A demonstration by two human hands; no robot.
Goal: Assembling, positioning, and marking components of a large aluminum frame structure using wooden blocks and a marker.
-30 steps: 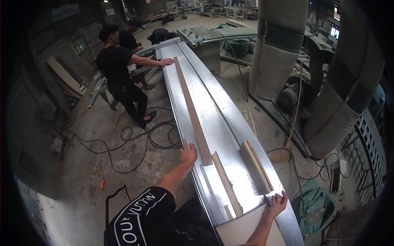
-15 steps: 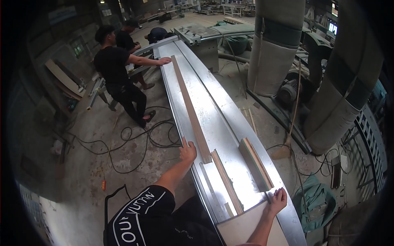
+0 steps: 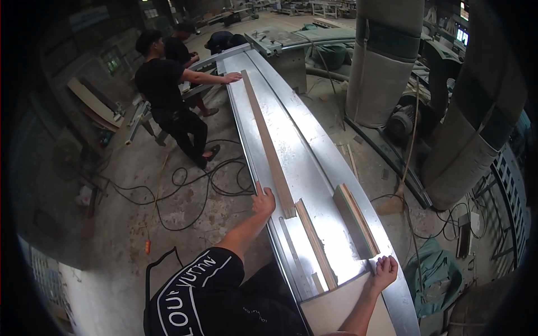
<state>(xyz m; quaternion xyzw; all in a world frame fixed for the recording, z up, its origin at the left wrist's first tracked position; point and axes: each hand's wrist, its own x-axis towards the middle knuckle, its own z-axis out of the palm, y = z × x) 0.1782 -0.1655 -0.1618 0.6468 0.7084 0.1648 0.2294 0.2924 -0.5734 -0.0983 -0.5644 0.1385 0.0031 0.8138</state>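
Head view: on the metal table (image 3: 292,162), the long wooden strip (image 3: 265,140) is aligned 11-to-5 o'clock, its near end at 4 o'clock from the nearer left hand (image 3: 263,201), loosely spread; the right hand (image 3: 385,271) is curled, any grasp unclear.

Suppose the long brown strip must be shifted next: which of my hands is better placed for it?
Likely your left hand: it is at the left edge of the metal table, close beside the long brown strip. Your right hand is farther off, near the pale panel.
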